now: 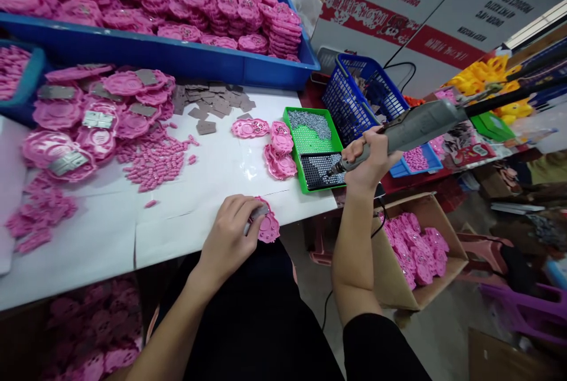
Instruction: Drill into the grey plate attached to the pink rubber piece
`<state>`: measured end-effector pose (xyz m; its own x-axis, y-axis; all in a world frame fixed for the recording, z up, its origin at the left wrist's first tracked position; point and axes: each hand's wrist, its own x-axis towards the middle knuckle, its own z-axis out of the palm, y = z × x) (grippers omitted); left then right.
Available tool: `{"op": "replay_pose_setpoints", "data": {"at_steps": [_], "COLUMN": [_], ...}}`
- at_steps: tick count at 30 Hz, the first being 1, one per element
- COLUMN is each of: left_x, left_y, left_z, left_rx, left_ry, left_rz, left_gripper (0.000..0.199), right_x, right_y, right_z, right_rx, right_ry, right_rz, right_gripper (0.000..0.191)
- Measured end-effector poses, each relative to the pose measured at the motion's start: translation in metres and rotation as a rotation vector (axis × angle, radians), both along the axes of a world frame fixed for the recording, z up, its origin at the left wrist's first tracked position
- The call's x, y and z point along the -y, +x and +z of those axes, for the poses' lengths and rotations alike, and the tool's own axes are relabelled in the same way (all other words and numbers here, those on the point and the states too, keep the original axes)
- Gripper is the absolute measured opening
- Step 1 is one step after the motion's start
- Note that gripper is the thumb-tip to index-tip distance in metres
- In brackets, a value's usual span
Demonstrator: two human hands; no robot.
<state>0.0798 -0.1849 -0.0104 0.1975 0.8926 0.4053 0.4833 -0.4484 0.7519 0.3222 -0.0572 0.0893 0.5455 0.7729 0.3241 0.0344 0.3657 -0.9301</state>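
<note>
At the table's front edge my left hand (233, 230) is closed on a pink plastic part (269, 228), with a grey piece (258, 212) under its fingers. My right hand (368, 159) is wrapped round a grey electric screwdriver (419, 127). The screwdriver's tip points down at a black perforated tray (315, 172) that holds small screws. That tray sits in the front of a green tray (292, 115), and a heap of screws (310, 122) lies in the back part. Left of the green tray are several loose pink parts (281, 162).
Stacks of pink parts fill a long blue bin (177, 53) at the back. Grey plates (217, 100), small pink pieces (155, 159) and pink assemblies (100, 124) cover the table's left. A blue basket (358, 91) stands behind the green tray; a cardboard box (394, 292) is lower right.
</note>
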Motion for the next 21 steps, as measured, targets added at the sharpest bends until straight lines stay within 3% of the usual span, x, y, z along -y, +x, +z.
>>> {"op": "replay_pose_setpoints", "data": {"at_steps": [6, 15, 21], "left_x": [-0.001, -0.006, -0.010], "left_y": [-0.002, -0.004, 0.000], "left_z": [0.000, -0.006, -0.006], "left_rx": [0.030, 0.063, 0.075], "left_ry": [-0.040, -0.088, -0.100], "left_rz": [0.001, -0.042, -0.065], "left_gripper": [0.014, 0.027, 0.026], "right_x": [0.001, -0.002, 0.004], "right_y": [-0.006, -0.007, -0.011], "right_z": [0.008, 0.005, 0.027], "right_rx": [-0.042, -0.015, -0.077], "right_ry": [-0.002, -0.008, 0.008], "right_rz": [-0.017, -0.014, -0.022], "right_gripper": [0.029, 0.024, 0.027]}}
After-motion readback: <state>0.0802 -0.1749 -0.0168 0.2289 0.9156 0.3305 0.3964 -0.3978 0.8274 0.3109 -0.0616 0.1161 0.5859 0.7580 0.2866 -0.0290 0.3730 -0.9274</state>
